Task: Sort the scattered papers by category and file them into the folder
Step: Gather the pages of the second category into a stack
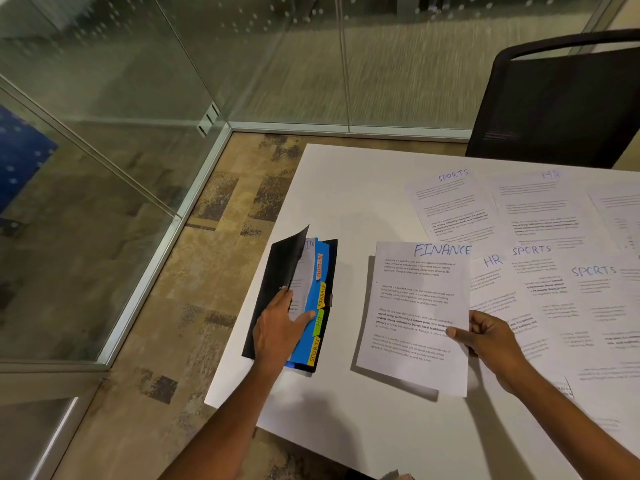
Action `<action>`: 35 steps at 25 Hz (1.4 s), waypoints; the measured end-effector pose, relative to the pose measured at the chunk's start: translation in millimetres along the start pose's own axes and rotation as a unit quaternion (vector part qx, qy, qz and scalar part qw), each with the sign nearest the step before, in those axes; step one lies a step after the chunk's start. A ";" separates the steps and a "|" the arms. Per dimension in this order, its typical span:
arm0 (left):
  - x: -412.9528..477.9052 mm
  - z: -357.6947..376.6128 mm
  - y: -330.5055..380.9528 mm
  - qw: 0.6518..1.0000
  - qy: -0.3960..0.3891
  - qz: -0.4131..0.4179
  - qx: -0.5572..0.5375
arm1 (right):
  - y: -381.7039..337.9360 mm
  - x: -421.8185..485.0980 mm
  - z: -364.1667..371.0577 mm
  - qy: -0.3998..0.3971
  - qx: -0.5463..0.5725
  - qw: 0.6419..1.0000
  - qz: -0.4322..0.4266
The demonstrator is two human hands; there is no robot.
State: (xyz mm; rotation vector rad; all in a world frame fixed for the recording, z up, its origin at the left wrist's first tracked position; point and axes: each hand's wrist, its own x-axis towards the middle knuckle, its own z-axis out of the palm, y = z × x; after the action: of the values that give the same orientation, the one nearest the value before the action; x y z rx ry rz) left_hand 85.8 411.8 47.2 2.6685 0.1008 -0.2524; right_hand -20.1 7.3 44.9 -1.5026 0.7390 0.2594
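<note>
Head view: the finance sheet (415,306) lies to the right of the folder (277,268), with a strip of bare bench (346,188) between them. Their long axes both run away from the person, nearly parallel, so the coming move looks like a short sideways carry to the left.

The right grip (491,337) pinches the sheet at its right edge, thumb on top, and the sheet casts a shadow on the bench. The left grip (277,327) is on the folder: its fingers hold the black cover up and its thumb lies on the blue divider (311,296), close to the finance tab (322,295). The left grip is nearer the folder; the right 1 brings the paper.

The sheet is thin white paper, printed with text and headed in blue handwriting, and will likely flex when held by 1 edge. The folder has a limp matte black cover, smooth blue dividers and 4 coloured tabs stepped down its right edge. More loose sheets (540,209), headed SPORTS and HR, lie overlapping on the bench further right, near a black mesh chair (561,105)
</note>
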 end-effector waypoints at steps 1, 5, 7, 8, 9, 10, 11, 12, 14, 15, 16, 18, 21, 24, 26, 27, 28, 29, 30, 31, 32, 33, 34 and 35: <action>-1.6 -1.5 2.3 1.000 -0.006 -0.009 0.010 | -0.7 -1.0 0.6 0.000 0.001 1.000 0.000; -10.2 -5.7 11.0 0.998 -0.015 -0.024 0.053 | -4.1 -5.2 1.5 0.001 0.010 1.000 0.001; -12.6 -5.6 11.0 0.998 -0.007 -0.018 0.051 | -3.5 -5.4 0.4 -0.002 0.007 1.000 0.003; -13.4 -5.6 10.7 0.999 0.000 -0.010 0.050 | -3.2 -5.4 -0.1 -0.004 0.006 1.000 0.001; -14.2 -5.0 10.5 0.999 0.006 -0.002 0.049 | -2.9 -4.9 -0.5 -0.003 0.004 1.000 0.000; -14.9 -4.2 10.6 0.999 0.010 0.006 0.048 | -3.0 -5.0 -0.8 -0.001 0.004 1.000 0.002; -15.5 -4.0 10.9 0.999 0.015 0.013 0.047 | -3.7 -5.6 -0.6 -0.001 0.007 1.000 0.003; -15.8 -3.8 11.0 0.999 0.024 0.022 0.041 | -4.1 -6.3 -1.1 -0.001 0.012 1.000 0.003; -15.9 -4.2 10.9 0.998 0.043 0.043 0.022 | -8.1 -9.9 -0.1 -0.003 0.014 1.000 0.005; -16.1 -5.5 11.1 0.998 0.047 0.050 0.009 | -9.6 -11.3 0.5 -0.007 0.020 1.000 0.007; -16.3 -6.6 11.3 0.997 0.048 0.056 -0.011 | -11.1 -12.4 1.0 -0.009 0.026 1.000 0.007; -18.1 -8.9 11.7 0.996 0.043 0.067 -0.045 | -15.3 -15.4 1.9 -0.008 0.034 0.999 0.007; -19.5 -10.4 12.3 0.993 0.031 0.074 -0.084 | -20.6 -20.6 4.3 -0.023 0.054 0.998 -0.005; -20.0 -10.8 14.2 0.991 0.030 0.056 -0.114 | -27.1 -25.7 7.3 -0.042 0.071 0.996 -0.016; -21.1 -11.2 17.2 0.989 0.029 0.049 -0.134 | -31.1 -26.6 11.4 -0.048 0.057 0.997 -0.016; -22.5 -12.5 19.1 0.987 0.026 0.041 -0.153 | -33.5 -27.2 14.4 -0.050 0.055 0.997 -0.019; -24.1 -13.8 21.0 0.984 0.024 0.035 -0.173 | -35.3 -27.1 17.6 -0.050 0.057 0.997 -0.022; -25.8 -15.5 23.3 0.980 0.024 0.030 -0.193 | -37.4 -27.1 21.3 -0.052 0.057 0.997 -0.023; -27.3 -17.4 25.4 0.977 0.025 0.025 -0.208 | -40.5 -26.8 25.6 -0.054 0.057 0.997 -0.023; -28.7 -19.3 27.9 0.975 0.024 0.022 -0.222 | -43.6 -26.8 30.2 -0.056 0.061 0.996 -0.025; -29.7 -20.4 29.7 0.971 0.023 0.019 -0.235 | -49.5 -29.3 36.0 -0.064 0.067 0.995 -0.030; -30.7 -21.5 31.0 0.969 0.022 0.015 -0.244 | -56.0 -31.7 42.8 -0.069 0.073 0.994 -0.035; -31.4 -22.6 31.8 0.968 0.021 0.011 -0.249 | -61.6 -33.8 49.3 -0.071 0.075 0.994 -0.039; -31.8 -23.8 32.1 0.968 0.022 0.008 -0.249 | -66.2 -34.8 55.7 -0.073 0.073 0.994 -0.044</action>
State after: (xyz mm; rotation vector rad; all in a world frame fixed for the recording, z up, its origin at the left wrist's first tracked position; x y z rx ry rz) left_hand 62.1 392.9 88.3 2.1728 0.1378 -0.1385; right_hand 7.9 64.3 113.1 -1.3577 0.5622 0.2410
